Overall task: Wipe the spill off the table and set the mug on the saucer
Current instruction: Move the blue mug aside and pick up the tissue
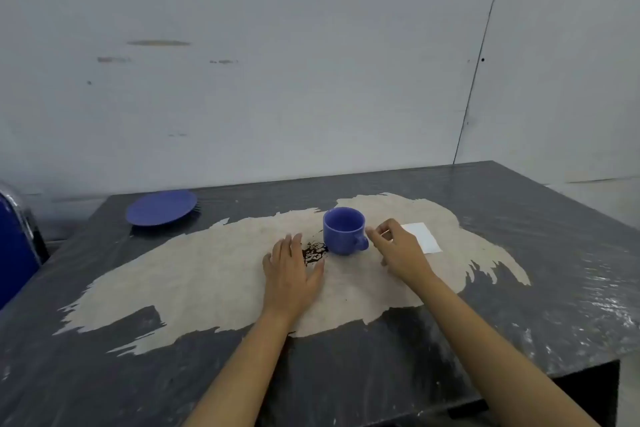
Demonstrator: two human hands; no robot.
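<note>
Both forearms reach over the counter (519, 288). Left hand (291, 274) lies flat, fingers straight, beside the dark spill (314, 252). Right hand (398, 250), fingers loosely curled and holding nothing, sits at the blue mug (344, 230) handle, over white tissue (423, 237); saucer (161, 207) far left.

Scuffed pale wall (277, 62); blue chair (15, 246) at left.

light: dim, even | glare: table (588, 305) right edge | focus: soft | edges: perhaps slightly bowed
</note>
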